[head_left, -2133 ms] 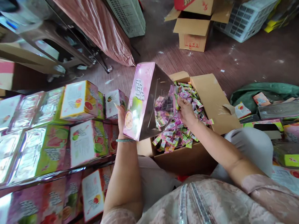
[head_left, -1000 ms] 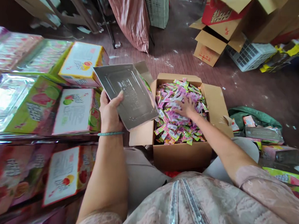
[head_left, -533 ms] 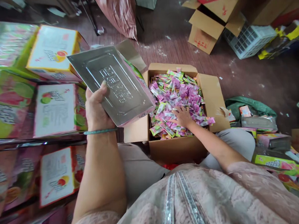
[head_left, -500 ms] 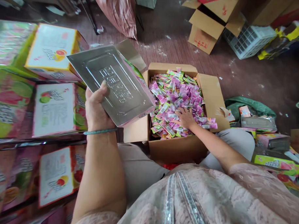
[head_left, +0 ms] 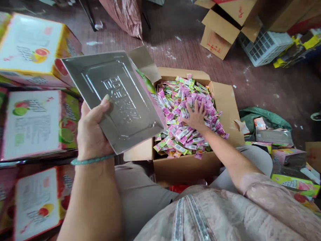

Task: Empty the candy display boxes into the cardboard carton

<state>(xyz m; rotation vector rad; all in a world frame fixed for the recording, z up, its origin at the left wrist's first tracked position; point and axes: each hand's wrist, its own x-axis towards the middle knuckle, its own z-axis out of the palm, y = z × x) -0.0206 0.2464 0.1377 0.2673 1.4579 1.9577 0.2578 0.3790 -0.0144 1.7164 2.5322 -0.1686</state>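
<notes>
My left hand [head_left: 95, 132], with a bracelet at the wrist, grips a flat box by its left edge, thumb on top. The box has a shiny grey embossed face [head_left: 119, 101] turned up toward me and a printed pink and green side; it is held tilted in the air. Between my knees stands an open cardboard carton [head_left: 185, 167] heaped with small pink and green sachets [head_left: 181, 135]. My right hand [head_left: 196, 116] lies on the heap with its fingers spread, palm down. What is under the palm is hidden.
Printed fruit boxes [head_left: 31, 123] are stacked at the left. More boxes [head_left: 292, 183] and a green sack [head_left: 268, 117] lie at the right. Farther off are open cartons [head_left: 218, 38], a white plastic crate [head_left: 265, 47] and a pink sack [head_left: 124, 13].
My left hand and the box have shifted a little left and down in view. My right hand has moved up over the heap, fingers spreading wider. Sachets near the carton's front edge lie differently.
</notes>
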